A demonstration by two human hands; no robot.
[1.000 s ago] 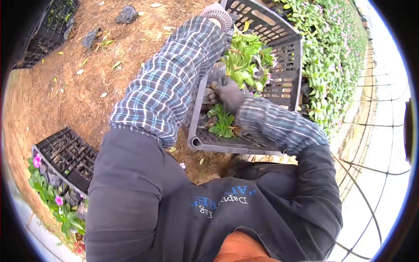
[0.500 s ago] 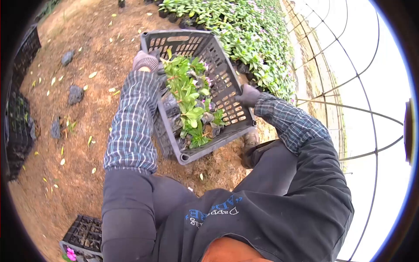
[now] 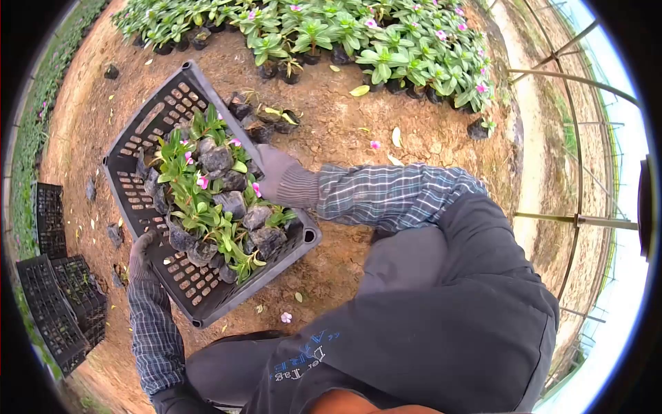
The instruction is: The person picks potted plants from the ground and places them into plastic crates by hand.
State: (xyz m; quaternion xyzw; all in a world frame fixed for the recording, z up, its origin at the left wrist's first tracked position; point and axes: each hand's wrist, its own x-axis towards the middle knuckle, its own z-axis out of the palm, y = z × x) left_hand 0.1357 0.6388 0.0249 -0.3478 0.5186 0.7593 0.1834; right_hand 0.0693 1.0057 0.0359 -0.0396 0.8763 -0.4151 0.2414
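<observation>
A black plastic crate (image 3: pixel 241 298) stands tilted toward me, holding several bagged seedlings (image 3: pixel 217 200) with green leaves and pink flowers, many lying on their sides. My left hand (image 3: pixel 143 254), in a dark glove, grips the crate's lower left side. On the opposite side, my right hand (image 3: pixel 279 174), in a grey-purple glove, is closed on the rim; its fingertips are partly hidden behind the flowers and the crate wall.
Rows of flowering potted plants (image 3: pixel 314 34) stretch across the top. Dark seedling bags (image 3: pixel 258 124) lie just beyond the crate. More black crates (image 3: pixel 58 293) sit at the left. Metal hoops (image 3: pixel 576 221) rise at the right, and fallen petals dot the brown soil.
The crate has swung round and moved left with both hands on it. My view has turned, bringing the plant rows to the top. More bagged seedlings show inside the crate.
</observation>
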